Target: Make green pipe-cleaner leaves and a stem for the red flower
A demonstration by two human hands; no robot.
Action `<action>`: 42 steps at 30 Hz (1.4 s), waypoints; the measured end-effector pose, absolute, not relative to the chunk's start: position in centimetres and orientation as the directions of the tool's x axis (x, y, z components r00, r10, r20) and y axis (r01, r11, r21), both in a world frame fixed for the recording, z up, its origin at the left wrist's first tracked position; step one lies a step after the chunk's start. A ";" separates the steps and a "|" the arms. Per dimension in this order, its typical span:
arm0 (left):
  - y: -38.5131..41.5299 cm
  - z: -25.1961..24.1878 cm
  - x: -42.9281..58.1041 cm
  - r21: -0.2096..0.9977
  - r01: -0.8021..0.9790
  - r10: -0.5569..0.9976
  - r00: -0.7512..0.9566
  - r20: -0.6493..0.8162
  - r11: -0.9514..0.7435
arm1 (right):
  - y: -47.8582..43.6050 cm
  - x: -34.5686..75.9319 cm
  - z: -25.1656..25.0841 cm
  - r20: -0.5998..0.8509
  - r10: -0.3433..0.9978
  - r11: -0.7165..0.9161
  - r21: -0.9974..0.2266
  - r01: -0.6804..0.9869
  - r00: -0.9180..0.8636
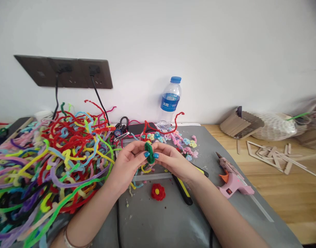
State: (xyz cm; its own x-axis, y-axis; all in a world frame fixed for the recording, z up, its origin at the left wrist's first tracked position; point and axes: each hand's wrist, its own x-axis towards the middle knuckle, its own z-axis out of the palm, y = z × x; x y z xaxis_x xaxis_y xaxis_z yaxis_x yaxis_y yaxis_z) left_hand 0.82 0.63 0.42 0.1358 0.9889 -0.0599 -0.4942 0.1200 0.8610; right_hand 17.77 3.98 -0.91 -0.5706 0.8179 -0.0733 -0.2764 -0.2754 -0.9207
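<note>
Between the thumbs and fingers of both hands is a small dark green piece of bent pipe cleaner [149, 153]. My left hand [130, 160] pinches it from the left, and my right hand [170, 158] pinches it from the right. Just below them, a red pipe-cleaner flower [158, 192] with a yellow centre lies on the grey mat [152, 224]. Yellow-and-black pliers [183, 189] lie partly under my right wrist. Behind my hands are several small pastel pipe-cleaner flowers [177, 139].
A big heap of coloured pipe cleaners [77, 144] covers the left side. At right rests a pink glue gun [235, 182] with a glue stick in it. A water bottle [170, 101] stands by the wall. Wooden sticks [276, 156] lie on the wooden tabletop [297, 193].
</note>
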 end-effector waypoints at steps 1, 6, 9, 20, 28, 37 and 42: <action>0.6 0.4 0.8 0.863 -0.491 0.989 0.134 -0.062 0.120 | 4.0 17.8 -0.9 -0.073 0.818 -0.273 -0.922 -0.275 -0.571; 0.7 0.4 0.8 0.862 -0.492 0.989 0.134 -0.060 0.119 | 4.0 17.8 -0.9 -0.066 0.819 -0.270 -0.921 -0.281 -0.570; 0.7 0.3 0.8 0.863 -0.492 0.989 0.133 -0.059 0.118 | 4.0 17.8 -0.9 -0.072 0.822 -0.276 -0.918 -0.284 -0.565; 0.6 0.4 0.8 0.861 -0.495 0.989 0.132 -0.061 0.120 | 3.9 17.8 -0.9 -0.067 0.816 -0.280 -0.915 -0.290 -0.574; 0.7 0.3 0.8 0.847 -0.518 0.990 0.132 -0.056 0.117 | 4.0 18.0 -0.8 -0.058 0.806 -0.260 -0.928 -0.266 -0.589; 0.8 0.3 0.7 0.842 -0.529 0.994 0.050 -0.093 0.106 | 4.3 18.3 -0.9 -0.043 0.855 -0.196 -0.950 -0.245 -0.517; 0.9 0.4 0.9 0.849 -0.518 0.993 0.031 -0.110 0.110 | 4.3 18.3 -1.1 -0.019 0.872 -0.149 -0.962 -0.228 -0.489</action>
